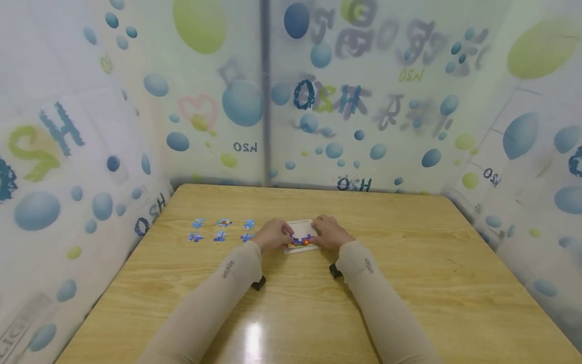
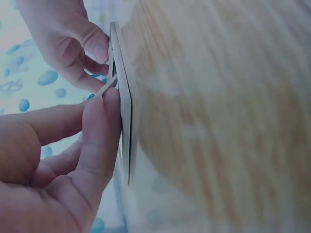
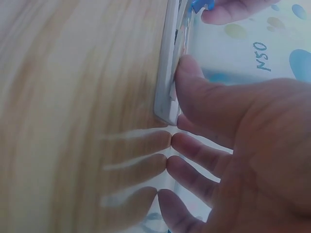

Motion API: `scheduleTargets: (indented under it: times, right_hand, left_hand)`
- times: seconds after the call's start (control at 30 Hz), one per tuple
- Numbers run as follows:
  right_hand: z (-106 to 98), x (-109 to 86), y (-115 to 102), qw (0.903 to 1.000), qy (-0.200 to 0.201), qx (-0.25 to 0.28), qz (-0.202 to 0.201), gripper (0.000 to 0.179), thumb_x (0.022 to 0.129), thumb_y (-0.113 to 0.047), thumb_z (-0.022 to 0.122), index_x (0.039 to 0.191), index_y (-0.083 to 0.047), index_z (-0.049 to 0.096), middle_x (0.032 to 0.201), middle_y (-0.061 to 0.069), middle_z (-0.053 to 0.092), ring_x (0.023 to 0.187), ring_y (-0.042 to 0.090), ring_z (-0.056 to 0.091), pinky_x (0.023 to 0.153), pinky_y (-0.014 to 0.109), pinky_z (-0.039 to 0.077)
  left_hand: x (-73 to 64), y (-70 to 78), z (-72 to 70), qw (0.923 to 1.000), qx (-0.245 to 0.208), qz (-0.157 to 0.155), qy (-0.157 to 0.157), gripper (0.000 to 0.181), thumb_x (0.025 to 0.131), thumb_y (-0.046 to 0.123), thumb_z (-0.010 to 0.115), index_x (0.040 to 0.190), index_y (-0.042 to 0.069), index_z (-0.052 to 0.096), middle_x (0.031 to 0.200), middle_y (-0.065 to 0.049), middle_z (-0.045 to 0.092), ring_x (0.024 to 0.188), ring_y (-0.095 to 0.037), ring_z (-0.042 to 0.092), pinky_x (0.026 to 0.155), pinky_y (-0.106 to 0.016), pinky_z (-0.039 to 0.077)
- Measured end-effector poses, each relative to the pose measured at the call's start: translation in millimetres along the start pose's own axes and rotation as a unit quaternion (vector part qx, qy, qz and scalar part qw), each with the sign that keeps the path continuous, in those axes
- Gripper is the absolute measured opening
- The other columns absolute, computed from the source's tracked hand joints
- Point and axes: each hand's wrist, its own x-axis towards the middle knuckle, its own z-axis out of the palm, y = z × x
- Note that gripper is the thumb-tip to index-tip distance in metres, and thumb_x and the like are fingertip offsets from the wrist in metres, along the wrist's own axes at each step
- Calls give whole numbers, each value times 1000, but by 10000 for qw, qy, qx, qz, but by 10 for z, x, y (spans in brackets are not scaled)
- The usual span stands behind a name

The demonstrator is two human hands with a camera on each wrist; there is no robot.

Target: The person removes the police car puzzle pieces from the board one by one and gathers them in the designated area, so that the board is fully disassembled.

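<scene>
A small jigsaw puzzle tray (image 1: 300, 229) with a pale border lies on the table, with joined colourful pieces (image 1: 302, 241) along its near side. At its left side my left hand (image 1: 274, 234) pinches a thin jigsaw piece (image 2: 108, 86) between thumb and index finger, tilted against the tray. A blue part of that piece (image 3: 201, 5) shows in the right wrist view. My right hand (image 1: 332, 233) is at the tray's right side. Its thumb (image 3: 189, 73) presses on the pieces, and the other fingertips touch the table beside the tray's corner.
Several loose blue jigsaw pieces (image 1: 220, 236) lie in two rows left of the tray, the nearest beside my left hand. The wooden table (image 1: 409, 283) meets printed curtain-like walls (image 1: 382, 126) at the back and sides.
</scene>
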Motion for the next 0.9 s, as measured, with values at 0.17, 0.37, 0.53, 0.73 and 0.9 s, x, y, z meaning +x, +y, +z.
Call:
scheduleTargets:
  times: [0.17, 0.37, 0.53, 0.73, 0.9]
  right_hand:
    - [4, 12, -1, 9999, -9, -160, 24, 54, 100, -30, 67, 142, 1, 53, 148, 19, 46, 135, 37, 41, 116, 49, 35]
    - [10, 7, -1, 9999, -11, -168, 31, 55, 100, -30, 67, 143, 0, 52, 149, 19, 45, 135, 37, 40, 116, 50, 35]
    - [-1, -8, -13, 9999, -39, -158, 25, 55, 100, -29, 67, 143, 1, 52, 149, 20, 44, 136, 38, 39, 116, 50, 35]
    - [-19, -29, -21, 9999, -27, -111, -38, 52, 100, -27, 67, 142, 2, 53, 148, 21, 45, 135, 39, 40, 115, 51, 35]
    - [-10, -16, -22, 9999, -15, -125, -16, 53, 100, -27, 67, 142, 1, 53, 148, 20, 45, 135, 38, 40, 116, 50, 35]
  left_hand:
    - [14, -56, -27, 9980, -618, -139, -66, 20, 95, 1, 69, 114, -6, 67, 102, -12, 67, 76, -17, 68, 72, -28, 60]
    - [14, -80, -58, 9937, -1051, -390, -73, 20, 96, 0, 66, 116, -6, 67, 107, -14, 67, 77, -17, 68, 73, -28, 60]
    - [27, -78, -70, 9902, -1218, -656, -172, 19, 96, 1, 68, 114, -4, 68, 107, -14, 68, 77, -17, 68, 74, -27, 60]
    - [50, -111, -63, 9749, -1983, -953, -331, 21, 96, -2, 66, 116, -7, 66, 103, -14, 67, 77, -18, 68, 74, -25, 60]
    - [47, -136, -60, 9625, -2466, -1043, -439, 26, 97, -3, 65, 122, -8, 63, 98, -13, 66, 77, -17, 68, 74, -24, 60]
